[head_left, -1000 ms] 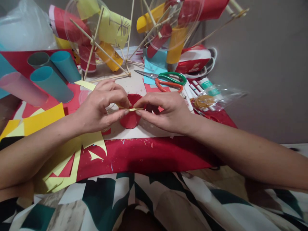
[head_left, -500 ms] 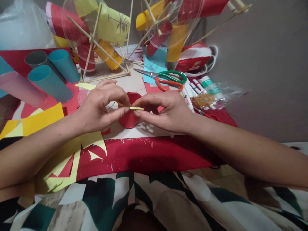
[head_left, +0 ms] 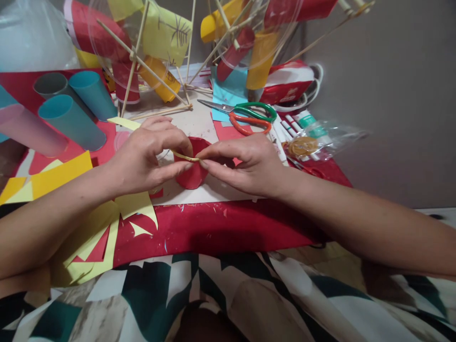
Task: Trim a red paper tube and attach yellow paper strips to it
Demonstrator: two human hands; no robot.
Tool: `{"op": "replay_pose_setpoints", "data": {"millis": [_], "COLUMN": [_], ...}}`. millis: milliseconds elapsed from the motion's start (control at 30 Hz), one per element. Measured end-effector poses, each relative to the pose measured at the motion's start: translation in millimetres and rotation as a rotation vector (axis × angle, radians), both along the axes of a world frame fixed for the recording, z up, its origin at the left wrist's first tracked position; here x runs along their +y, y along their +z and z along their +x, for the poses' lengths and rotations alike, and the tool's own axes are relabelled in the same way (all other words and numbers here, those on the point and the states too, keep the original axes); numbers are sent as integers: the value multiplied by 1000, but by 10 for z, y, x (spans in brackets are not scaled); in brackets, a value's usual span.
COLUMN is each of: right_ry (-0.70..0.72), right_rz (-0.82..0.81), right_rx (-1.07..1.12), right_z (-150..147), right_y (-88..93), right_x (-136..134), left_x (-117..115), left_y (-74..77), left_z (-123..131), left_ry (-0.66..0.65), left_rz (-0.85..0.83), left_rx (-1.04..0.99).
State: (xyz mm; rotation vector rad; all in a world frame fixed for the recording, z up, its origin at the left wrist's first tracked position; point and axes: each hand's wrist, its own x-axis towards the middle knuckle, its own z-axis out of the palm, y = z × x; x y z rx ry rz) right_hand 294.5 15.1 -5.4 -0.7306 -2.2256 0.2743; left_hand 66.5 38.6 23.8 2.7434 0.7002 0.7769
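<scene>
We see a craft desk covered w/ red paper, a grey wall behind it, and patterned cloth at the near edge. At desk centre, both hands meet over a red paper roll lying on a pale board. The left hand has a narrow grip, thumb and forefinger pinched on one end of a yellow strip. The right hand pinches the other end the same way, fingertips nearly touching the left's.

The strip is thin, pale yellow and slightly bowed, and only a short bit shows between the 2 grips, just above the roll's open mouth. We can't tell if it touches the roll.

Blue tubes lie to the left, yellow offcuts are under the left wrist, and scissors w/ green and orange handles are behind the right hand.
</scene>
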Motion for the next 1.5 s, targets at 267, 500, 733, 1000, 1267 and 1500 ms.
{"op": "replay_pose_setpoints", "data": {"millis": [267,500,733,1000,1267,1500], "right_ry": [27,18,-2,20,16,91], "right_rz": [45,-13,-8,-12,28,153], "right_rx": [-1,58,57,59,-6,29], "right_z": [16,-6,-6,5,27,56], "right_y": [-44,-38,-11,-25,-42,-111], "right_x": [-13,-30,-40,-36,-49,-33], "left_x": [-8,-15,-21,-53,-43,-53], "left_y": [-55,-6,13,4,-33,-60], "left_z": [-6,4,21,6,-4,-27], "left_ry": [15,34,62,50,50,12], "left_rz": [-28,-186,-238,-11,18,-16], "left_rx": [-44,-114,-157,-26,38,11]}}
